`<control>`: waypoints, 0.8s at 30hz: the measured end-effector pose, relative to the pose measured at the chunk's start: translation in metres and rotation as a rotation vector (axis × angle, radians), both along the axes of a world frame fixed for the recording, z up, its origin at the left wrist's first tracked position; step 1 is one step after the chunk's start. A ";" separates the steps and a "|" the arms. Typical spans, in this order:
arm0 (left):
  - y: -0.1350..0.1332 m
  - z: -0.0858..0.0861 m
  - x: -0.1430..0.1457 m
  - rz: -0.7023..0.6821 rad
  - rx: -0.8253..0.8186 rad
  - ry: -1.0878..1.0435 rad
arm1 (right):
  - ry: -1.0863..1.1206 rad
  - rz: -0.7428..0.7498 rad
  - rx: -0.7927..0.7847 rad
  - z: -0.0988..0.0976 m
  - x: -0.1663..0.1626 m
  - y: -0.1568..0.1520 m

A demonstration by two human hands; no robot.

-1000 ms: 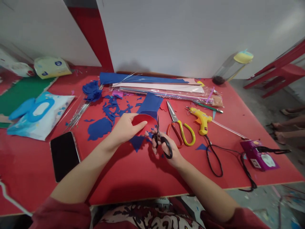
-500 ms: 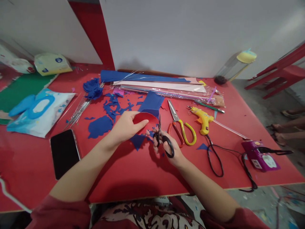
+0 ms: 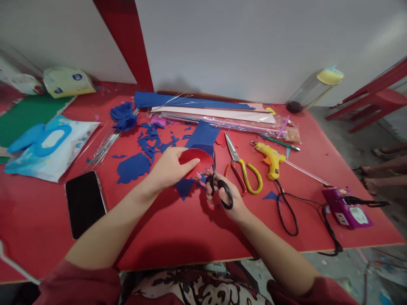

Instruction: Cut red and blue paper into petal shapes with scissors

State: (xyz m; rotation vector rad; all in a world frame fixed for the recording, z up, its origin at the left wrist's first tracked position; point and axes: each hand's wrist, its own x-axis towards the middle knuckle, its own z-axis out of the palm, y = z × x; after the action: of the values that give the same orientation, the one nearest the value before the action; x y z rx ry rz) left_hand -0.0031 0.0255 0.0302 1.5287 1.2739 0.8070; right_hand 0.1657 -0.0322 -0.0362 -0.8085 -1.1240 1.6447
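Note:
Between thumb and fingers, my left hand (image 3: 173,166) pinches a curved piece of red paper (image 3: 194,157) above the table. My right hand (image 3: 229,199) grips a small pair of black-handled scissors (image 3: 225,194), its fingers through the loops. The blades point away from me, by the right edge of the red paper; whether they touch it I cannot tell. Beneath and behind the red piece lies a folded blue sheet (image 3: 202,136). Blue scraps (image 3: 149,142) and a larger blue cut-out (image 3: 133,167) rest left of my hands.
Larger scissors (image 3: 237,154) with red and yellow handles lie right of my hands, beside a yellow glue gun (image 3: 269,159) with a black cord. A purple box (image 3: 345,207) sits farther right. On the left are a phone (image 3: 85,204), a wipes pack (image 3: 52,146) and a blue paper flower (image 3: 123,116).
The red paper and the scissors have shifted very slightly, and the blades now look closer together. The view has moved a little; both hands keep their holds.

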 end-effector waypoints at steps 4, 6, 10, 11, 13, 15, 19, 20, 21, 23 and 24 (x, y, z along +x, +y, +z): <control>0.002 -0.001 -0.001 -0.027 -0.019 -0.007 | -0.001 -0.006 -0.005 0.001 0.000 0.001; 0.003 -0.001 -0.001 -0.042 -0.025 -0.009 | -0.012 -0.008 -0.005 0.001 0.000 0.001; 0.004 0.000 -0.002 -0.049 -0.043 -0.017 | -0.038 -0.025 -0.009 0.001 -0.001 0.001; 0.004 0.000 -0.002 -0.050 -0.052 -0.026 | -0.042 -0.028 -0.012 0.001 -0.001 0.001; 0.004 0.001 -0.002 -0.050 -0.079 -0.050 | -0.044 -0.030 -0.022 0.001 -0.002 0.001; 0.003 0.002 -0.002 -0.049 -0.103 -0.068 | -0.043 -0.032 -0.027 0.001 -0.002 0.000; 0.003 0.003 -0.002 -0.048 -0.090 -0.058 | -0.063 -0.034 -0.028 -0.001 -0.001 0.000; 0.003 0.003 -0.002 -0.048 -0.082 -0.049 | -0.070 -0.032 -0.028 -0.001 -0.001 0.000; 0.003 0.003 -0.002 -0.048 -0.075 -0.040 | -0.073 -0.030 -0.027 0.000 -0.001 0.001; 0.004 0.003 -0.003 -0.044 -0.056 -0.038 | -0.067 -0.028 -0.024 0.000 -0.001 0.001; 0.004 0.003 -0.003 -0.032 -0.046 -0.042 | -0.060 -0.028 -0.025 0.000 -0.001 0.001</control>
State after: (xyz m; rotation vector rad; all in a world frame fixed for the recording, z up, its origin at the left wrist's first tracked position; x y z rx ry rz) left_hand -0.0062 0.0296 0.0336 1.4844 1.2263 0.7807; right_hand 0.1647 -0.0312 -0.0362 -0.8910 -1.1306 1.6240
